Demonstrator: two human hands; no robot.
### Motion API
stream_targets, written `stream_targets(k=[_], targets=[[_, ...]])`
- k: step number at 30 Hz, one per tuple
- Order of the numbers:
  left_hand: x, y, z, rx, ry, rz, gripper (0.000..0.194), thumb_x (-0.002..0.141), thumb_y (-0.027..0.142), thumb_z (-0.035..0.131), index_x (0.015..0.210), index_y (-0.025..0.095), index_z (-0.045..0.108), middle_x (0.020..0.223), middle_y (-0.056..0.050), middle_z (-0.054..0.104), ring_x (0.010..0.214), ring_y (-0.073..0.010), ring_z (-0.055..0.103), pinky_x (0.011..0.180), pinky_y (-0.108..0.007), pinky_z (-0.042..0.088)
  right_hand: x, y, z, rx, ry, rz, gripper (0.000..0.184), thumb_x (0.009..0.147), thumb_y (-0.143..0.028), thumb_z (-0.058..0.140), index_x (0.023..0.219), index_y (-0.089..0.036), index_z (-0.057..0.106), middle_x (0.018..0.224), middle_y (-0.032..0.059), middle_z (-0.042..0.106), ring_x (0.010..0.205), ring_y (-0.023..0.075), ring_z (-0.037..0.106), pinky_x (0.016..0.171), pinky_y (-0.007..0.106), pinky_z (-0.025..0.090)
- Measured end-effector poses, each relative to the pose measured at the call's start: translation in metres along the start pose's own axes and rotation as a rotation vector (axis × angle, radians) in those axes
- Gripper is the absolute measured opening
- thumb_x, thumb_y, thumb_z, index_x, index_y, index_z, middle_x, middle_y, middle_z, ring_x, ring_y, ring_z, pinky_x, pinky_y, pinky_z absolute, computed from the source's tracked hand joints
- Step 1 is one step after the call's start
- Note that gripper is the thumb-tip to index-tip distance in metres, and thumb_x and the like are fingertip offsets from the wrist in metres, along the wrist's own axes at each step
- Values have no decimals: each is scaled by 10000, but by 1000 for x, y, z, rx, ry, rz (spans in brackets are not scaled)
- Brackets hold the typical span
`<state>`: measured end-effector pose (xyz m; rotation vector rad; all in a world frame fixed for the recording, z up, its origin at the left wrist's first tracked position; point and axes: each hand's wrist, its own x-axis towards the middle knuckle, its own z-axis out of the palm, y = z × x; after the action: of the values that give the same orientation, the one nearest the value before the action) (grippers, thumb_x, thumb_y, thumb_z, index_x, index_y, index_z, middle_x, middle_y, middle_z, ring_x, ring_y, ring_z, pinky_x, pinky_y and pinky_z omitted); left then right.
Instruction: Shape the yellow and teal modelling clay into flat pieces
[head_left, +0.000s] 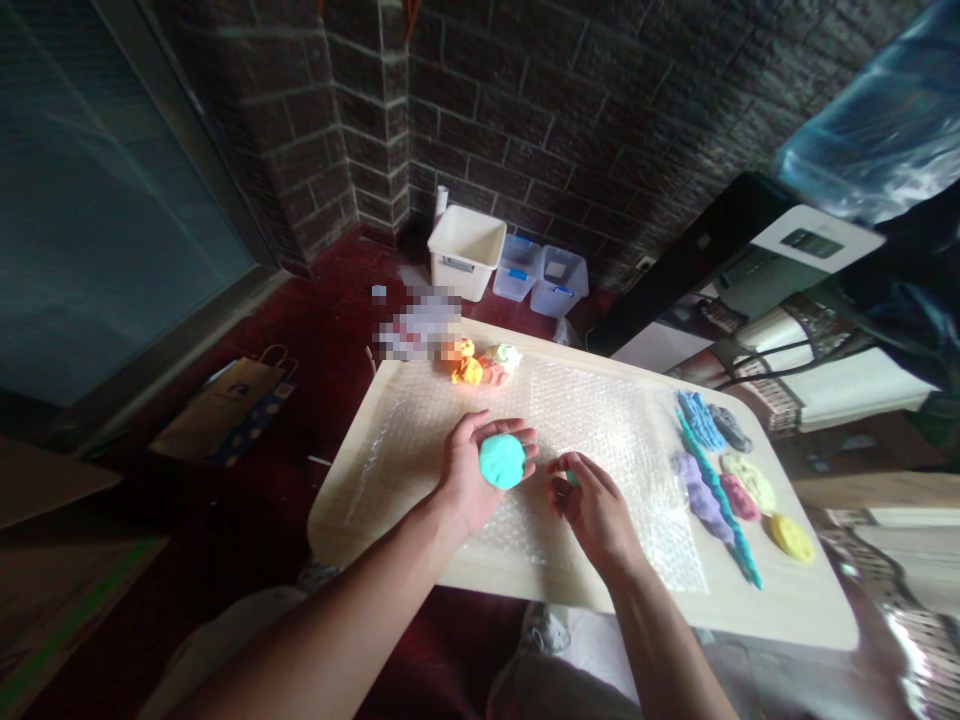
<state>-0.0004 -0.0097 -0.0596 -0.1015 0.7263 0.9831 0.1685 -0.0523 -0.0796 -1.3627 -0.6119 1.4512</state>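
Note:
A rounded lump of turquoise modelling clay (502,461) rests on the upturned palm of my left hand (474,478), whose fingers curl a little around its far side. To its right, my right hand (592,500) is closed in a pinch, and a small bit of turquoise clay (573,478) shows between thumb and fingers. Both hands are above a sheet of bubble wrap (615,430) on a pale wooden table (810,620).
Orange and yellow clay lumps (467,371) sit at the table's far edge. On the right lie a twisted teal clay rope (720,490), purple clay (703,497), blue clay (701,420) and yellow clay (792,538). Bins (466,250) and a paper bag (225,410) stand on the floor.

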Motion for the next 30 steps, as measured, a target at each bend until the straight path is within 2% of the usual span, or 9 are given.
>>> stream_targets(k=[5, 10, 13, 17, 19, 22, 24, 28, 30], targets=[[-1, 1, 1, 5, 8, -2, 370, 950, 372, 522, 863, 96, 753, 858, -160, 788, 717, -253, 746, 655, -358, 567, -1, 2, 0, -35, 33, 33, 466, 775, -564, 887, 704, -194, 612, 504, -90, 406, 370, 39, 292, 352, 178, 166], [-1, 1, 2, 8, 6, -5, 379, 958, 372, 513, 856, 95, 752, 852, -160, 786, 710, -247, 741, 643, -350, 565, -2, -2, -1, 40, 95, 33, 681, 792, -560, 855, 548, -246, 301, 476, -127, 202, 386, 33, 157, 361, 198, 121], [-1, 0, 2, 15, 10, -4, 395, 968, 375, 499, 842, 97, 750, 852, -153, 784, 703, -242, 741, 638, -344, 562, -3, -6, 1, 84, 89, 42, 655, 783, -535, 860, 544, -238, 327, 474, -121, 220, 394, 37, 158, 361, 200, 131], [0, 0, 1, 21, 9, -2, 409, 974, 382, 494, 846, 95, 755, 857, -145, 783, 710, -239, 744, 640, -344, 566, -3, -9, 2, 158, 24, 66, 429, 701, -466, 925, 700, -185, 600, 611, -48, 537, 452, 44, 346, 398, 179, 265], [0, 0, 1, 19, 9, -1, 409, 974, 383, 495, 847, 94, 755, 851, -142, 782, 710, -240, 746, 639, -345, 567, -2, -10, 2, 181, 10, 77, 389, 686, -431, 944, 814, -178, 678, 675, -26, 614, 479, 44, 393, 419, 162, 301], [0, 0, 1, 16, 12, -2, 405, 975, 379, 495, 847, 96, 754, 851, -142, 781, 708, -239, 748, 639, -340, 565, -2, -12, 0, 188, -13, 95, 389, 711, -432, 948, 875, -168, 714, 598, -54, 550, 454, 34, 343, 397, 141, 249], [0, 0, 1, 19, 14, -4, 407, 977, 377, 492, 844, 95, 754, 852, -142, 780, 707, -239, 749, 639, -337, 564, -3, -13, -4, 227, -50, 134, 372, 735, -442, 941, 826, -180, 692, 534, -94, 449, 420, 32, 253, 363, 150, 180], [0, 0, 1, 18, 6, -4, 409, 977, 373, 489, 841, 92, 751, 847, -144, 780, 703, -240, 748, 635, -339, 566, -1, -15, -11, 356, -130, 236, 528, 795, -476, 891, 580, -219, 483, 426, -130, 261, 365, 42, 79, 311, 207, 80], [1, 0, 0, 14, 1, -1, 402, 973, 372, 492, 840, 94, 750, 845, -147, 780, 701, -240, 747, 631, -337, 566, 0, -14, -11, 372, -130, 224, 606, 802, -476, 881, 535, -224, 399, 414, -118, 270, 345, 46, 133, 302, 212, 141]])
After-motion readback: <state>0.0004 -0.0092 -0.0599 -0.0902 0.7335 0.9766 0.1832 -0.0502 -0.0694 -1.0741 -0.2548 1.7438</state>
